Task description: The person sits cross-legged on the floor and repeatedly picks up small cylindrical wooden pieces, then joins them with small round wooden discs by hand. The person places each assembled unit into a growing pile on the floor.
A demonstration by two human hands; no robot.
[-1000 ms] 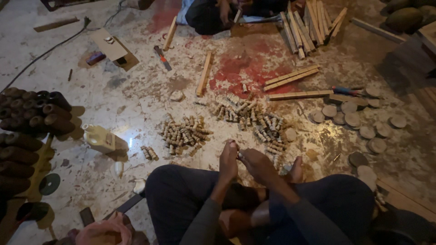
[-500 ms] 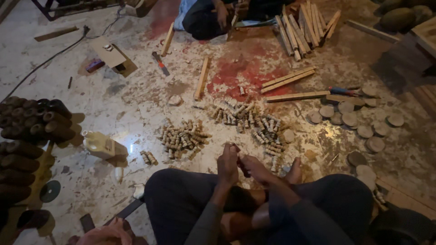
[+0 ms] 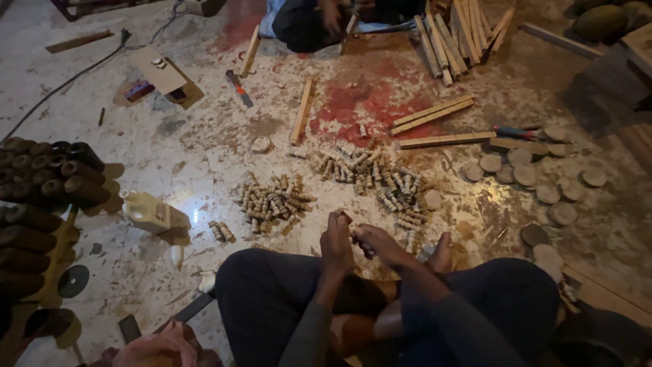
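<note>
We've got left hand (image 3: 337, 239) & right hand (image 3: 377, 243) pinched together on a small wooden peg (image 3: 361, 246) above our lap. Peg piles (image 3: 273, 201) lie just ahead on the floor (image 3: 204, 153); bare floor opens left, wooden discs (image 3: 526, 175) crowd right.

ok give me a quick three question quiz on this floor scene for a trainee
1. True or false: the left hand and right hand meet over a small piece held between them.
2. Which lies nearer the hands: A) the small wooden pegs or B) the long wooden strips?
3. What shape are the flat wooden pieces on the floor to the person's right?

Key: 1 true; 2 A; 3 round discs.
</note>
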